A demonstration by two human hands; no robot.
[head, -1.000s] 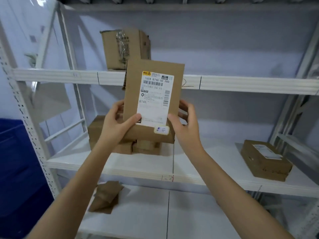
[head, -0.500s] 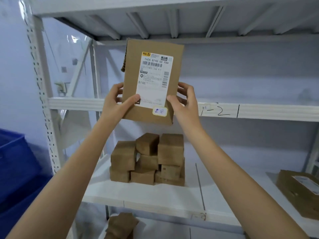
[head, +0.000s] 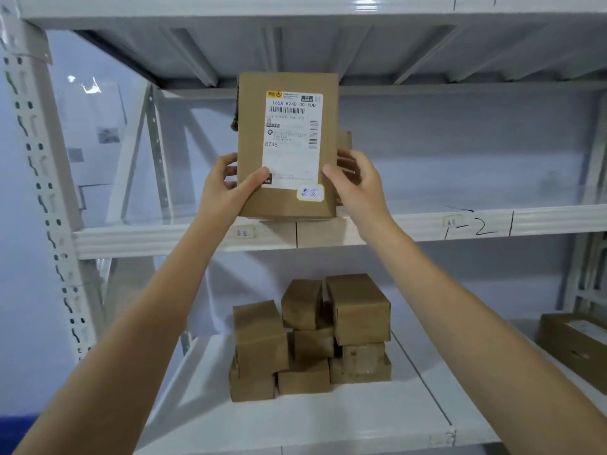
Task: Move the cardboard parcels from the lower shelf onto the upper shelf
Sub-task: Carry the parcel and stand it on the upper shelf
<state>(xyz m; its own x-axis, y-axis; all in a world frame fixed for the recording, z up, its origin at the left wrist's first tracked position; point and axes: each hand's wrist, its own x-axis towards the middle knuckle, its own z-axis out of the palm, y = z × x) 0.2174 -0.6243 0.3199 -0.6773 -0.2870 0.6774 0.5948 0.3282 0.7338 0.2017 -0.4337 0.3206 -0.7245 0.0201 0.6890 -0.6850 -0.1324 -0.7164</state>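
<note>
Head view: left hand (head: 226, 185) and right hand (head: 356, 183) both clamped on the labelled parcel (head: 287, 144), one on each lower side edge, thumbs pressing its front face, fingers wrapped behind. Parcel stands upright on its short end, bottom edge at or just touching the front lip of the upper shelf (head: 164, 239); can't tell if its weight is on the shelf yet. White shipping label (head: 292, 139) faces the person, small handwritten sticker (head: 310, 193) at the parcel's lower right corner. Just behind the parcel on its right a sliver of another cardboard piece (head: 344, 142) shows, mostly hidden. Below the parcel, on the lower shelf (head: 328, 418), a stack of small brown boxes (head: 310, 336) waits, and well to the right of the stack a flat carton (head: 574, 346) lies on the same shelf. Risks, my guess: parcel is tall and thin and sits right at the lip, so letting go now could tip it forward off the upper shelf onto the stack below. Pushing it back fast could knock the hidden piece behind it. Grip is low on the parcel, so the top can swing. Needs seating deeper before release, maybe laid flat.
</note>
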